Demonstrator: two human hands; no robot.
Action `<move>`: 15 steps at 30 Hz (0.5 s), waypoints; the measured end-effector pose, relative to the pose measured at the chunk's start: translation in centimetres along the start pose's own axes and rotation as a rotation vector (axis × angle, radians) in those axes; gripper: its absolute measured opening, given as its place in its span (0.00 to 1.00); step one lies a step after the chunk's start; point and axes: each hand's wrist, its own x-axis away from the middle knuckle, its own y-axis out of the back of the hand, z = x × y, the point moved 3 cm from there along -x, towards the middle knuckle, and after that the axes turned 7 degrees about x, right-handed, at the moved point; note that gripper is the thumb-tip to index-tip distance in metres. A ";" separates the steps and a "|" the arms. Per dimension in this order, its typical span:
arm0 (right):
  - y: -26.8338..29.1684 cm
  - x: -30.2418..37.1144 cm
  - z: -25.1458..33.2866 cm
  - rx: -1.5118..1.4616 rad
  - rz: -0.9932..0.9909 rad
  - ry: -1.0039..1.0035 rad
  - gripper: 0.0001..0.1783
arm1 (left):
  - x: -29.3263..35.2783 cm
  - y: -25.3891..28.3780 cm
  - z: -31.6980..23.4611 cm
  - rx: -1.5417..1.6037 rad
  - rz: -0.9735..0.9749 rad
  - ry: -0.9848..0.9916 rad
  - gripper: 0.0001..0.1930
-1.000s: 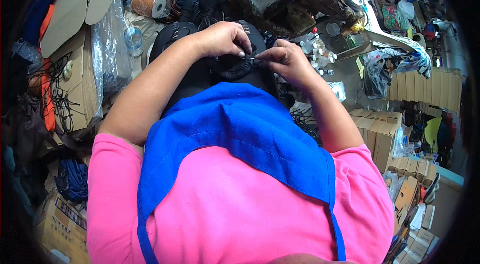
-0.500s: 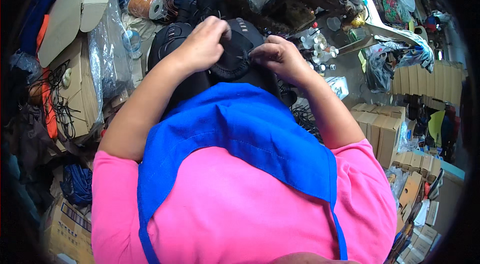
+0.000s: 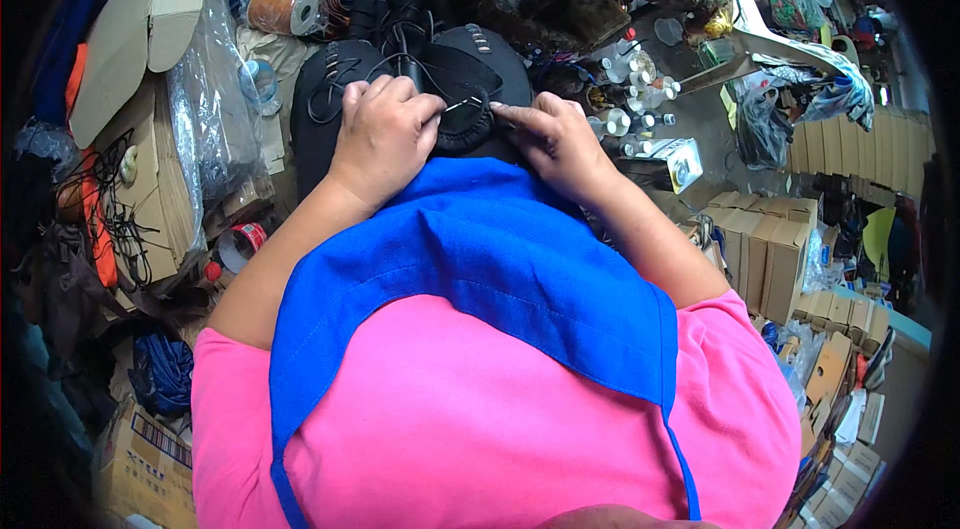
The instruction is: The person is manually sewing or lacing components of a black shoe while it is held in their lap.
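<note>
A slim metal needle [image 3: 463, 103] spans the gap between two hands at the upper centre of the frame.
The needle's long axis runs roughly left to right, its right end tilted slightly toward the top of the frame. The left hand [image 3: 386, 134] is nearer: its grip looks pinched together on the needle's left end, so the shaft points rightward out of it, toward the right hand [image 3: 558, 141]. The right hand's fingertips rest at the right edge of a round black gathered piece [image 3: 466, 139], just beside the needle's far end; whether its grip is together or apart cannot be told. The blue apron [image 3: 480, 219] lies below.
</note>
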 end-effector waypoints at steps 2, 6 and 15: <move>-0.1 -0.4 -1.4 -0.103 0.062 -0.045 0.19 | -0.8 -0.4 0.4 0.161 -0.002 0.007 0.09; -0.1 -1.9 -3.4 -0.488 0.271 -0.166 0.14 | -1.5 -1.5 1.8 0.364 0.022 0.011 0.11; 0.3 -4.0 -4.2 -0.509 0.423 -0.084 0.14 | -1.5 -1.6 2.1 0.324 0.081 0.041 0.12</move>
